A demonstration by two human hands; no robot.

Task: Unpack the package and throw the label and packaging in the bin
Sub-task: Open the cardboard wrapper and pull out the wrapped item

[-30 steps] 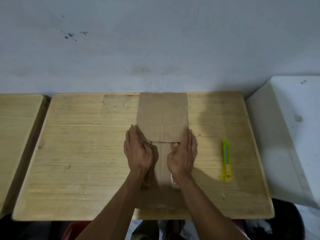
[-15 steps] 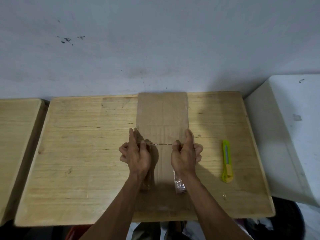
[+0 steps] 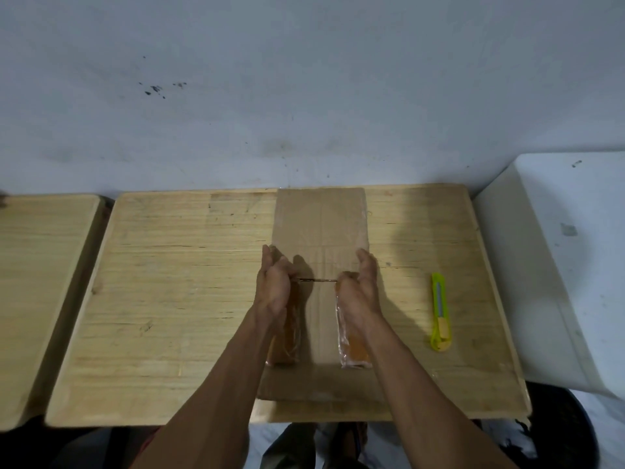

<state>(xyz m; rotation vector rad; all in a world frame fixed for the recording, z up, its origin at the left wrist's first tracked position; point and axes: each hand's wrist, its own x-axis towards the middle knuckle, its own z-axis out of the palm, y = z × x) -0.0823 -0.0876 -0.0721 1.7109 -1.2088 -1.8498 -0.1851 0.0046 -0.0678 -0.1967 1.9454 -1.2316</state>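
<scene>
A long brown cardboard package [image 3: 319, 225] lies flat in the middle of the wooden table [image 3: 169, 299], its cut seam running across between my hands. My left hand [image 3: 274, 286] grips the edge of the left flap [image 3: 289, 333], which stands raised and shows an orange-brown, tape-covered inner face. My right hand [image 3: 360, 289] grips the right flap [image 3: 351, 340] the same way, clear tape shining along its edge. The cardboard strip between the two flaps lies flat. No label is visible.
A yellow-green utility knife [image 3: 439, 313] lies on the table to the right of the package. A white box-like surface [image 3: 558, 265] stands off the table's right edge, with a dark round object [image 3: 571, 431] below it. A second wooden table [image 3: 33, 282] adjoins on the left.
My hands went from lying flat on the package to gripping the two near flaps and turning them up and outward, exposing the taped inner faces.
</scene>
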